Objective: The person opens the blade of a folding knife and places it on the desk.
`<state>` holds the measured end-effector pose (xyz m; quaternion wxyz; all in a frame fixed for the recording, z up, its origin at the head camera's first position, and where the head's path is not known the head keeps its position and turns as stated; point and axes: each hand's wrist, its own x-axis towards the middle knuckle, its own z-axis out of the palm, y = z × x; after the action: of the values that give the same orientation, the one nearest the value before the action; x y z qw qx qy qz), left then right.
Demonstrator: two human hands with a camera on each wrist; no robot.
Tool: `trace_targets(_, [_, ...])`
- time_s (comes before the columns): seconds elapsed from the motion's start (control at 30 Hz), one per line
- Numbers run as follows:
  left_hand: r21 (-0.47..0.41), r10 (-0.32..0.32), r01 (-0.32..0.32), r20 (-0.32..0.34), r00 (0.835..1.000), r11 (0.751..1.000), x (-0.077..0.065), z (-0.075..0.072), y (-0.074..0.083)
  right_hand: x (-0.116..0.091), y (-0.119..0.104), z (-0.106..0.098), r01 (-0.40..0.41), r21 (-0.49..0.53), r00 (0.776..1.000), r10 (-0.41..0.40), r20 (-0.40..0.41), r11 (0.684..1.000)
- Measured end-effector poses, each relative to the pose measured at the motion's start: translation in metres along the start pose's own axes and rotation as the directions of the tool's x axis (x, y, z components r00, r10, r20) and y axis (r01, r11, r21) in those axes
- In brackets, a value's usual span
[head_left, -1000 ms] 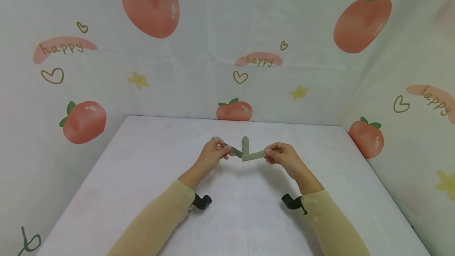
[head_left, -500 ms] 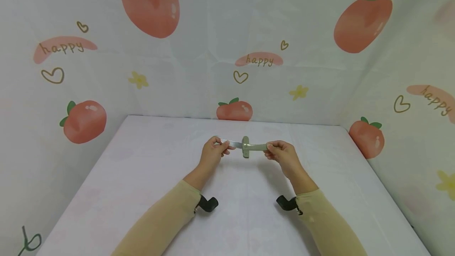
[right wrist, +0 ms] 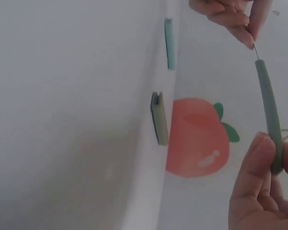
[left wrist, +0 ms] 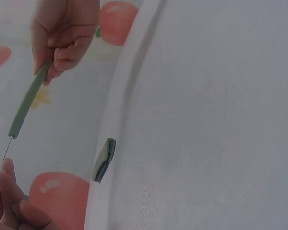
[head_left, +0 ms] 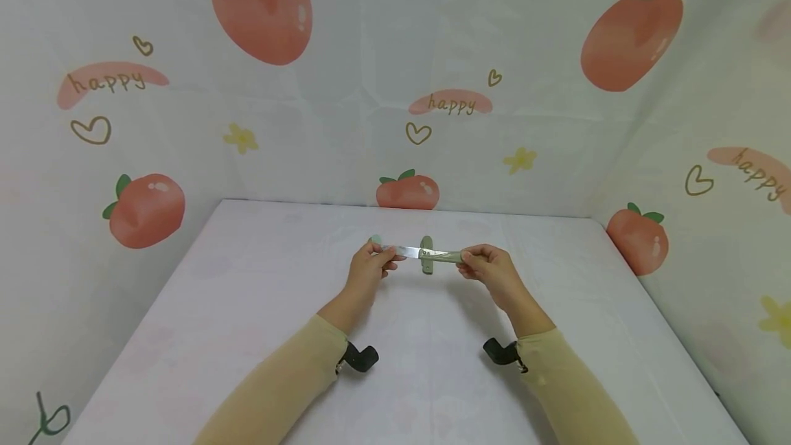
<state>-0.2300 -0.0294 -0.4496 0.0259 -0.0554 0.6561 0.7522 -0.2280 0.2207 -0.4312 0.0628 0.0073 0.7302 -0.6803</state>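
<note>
A green-handled folding knife is held up between both hands over the table, its handle and shiny blade nearly in one line. My left hand pinches the blade between thumb and fingers. The handle's far end is gripped by my right hand, thumb against fingers. In the right wrist view the blade shows edge-on as a thin line running into the left fingers. Behind the knife lies a green slotted piece, partly covered by the handle in the head view.
A pale teal bar lies beyond the slotted piece, partly behind my left hand in the head view. The white-covered table meets a fruit-printed cloth backdrop. Black cameras sit at both wrists.
The blade and handle have swung from a shallow V into nearly a straight line, and the knife's joint has risen. Both hands keep their hold; the slotted piece has not moved.
</note>
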Motion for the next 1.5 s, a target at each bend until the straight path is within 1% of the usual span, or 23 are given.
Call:
trace_targets(0.1, [0.054,-0.009,0.009,0.014,1.0,0.998,0.002,-0.005,-0.002,-0.001,0.001,-0.006,0.009,-0.066,0.998,-0.005,0.063,0.998])
trace_targets(0.23, [0.098,-0.017,0.014,0.029,0.999,0.995,0.003,-0.01,-0.003,-0.002,0.0,-0.011,0.029,-0.13,0.992,-0.012,0.129,0.991])
trace_targets(0.4, [0.133,-0.056,0.048,0.053,0.997,0.99,0.003,-0.015,-0.002,-0.003,-0.001,-0.018,0.026,-0.177,0.982,0.008,0.187,0.984])
trace_targets(0.57, [0.169,-0.088,0.071,0.095,0.992,0.983,0.003,-0.019,0.0,-0.003,-0.001,-0.024,0.058,-0.205,0.972,-0.009,0.233,0.977])
trace_targets(0.8, [0.206,-0.097,0.065,0.149,0.984,0.976,0.002,-0.023,0.001,-0.003,-0.002,-0.03,0.037,-0.239,0.969,0.023,0.244,0.97])
trace_targets(1.03, [0.204,-0.135,0.093,0.201,0.97,0.974,0.0,-0.025,0.003,-0.005,-0.002,-0.035,0.031,-0.277,0.965,0.043,0.258,0.96])
trace_targets(1.23, [0.228,-0.158,0.103,0.236,0.959,0.968,0.002,-0.027,0.0,-0.005,0.0,-0.038,0.044,-0.271,0.953,0.041,0.301,0.962])
trace_targets(1.5, [0.285,-0.194,0.11,0.288,0.938,0.952,0.007,-0.026,-0.002,-0.004,0.003,-0.044,0.025,-0.257,0.945,0.061,0.32,0.966])
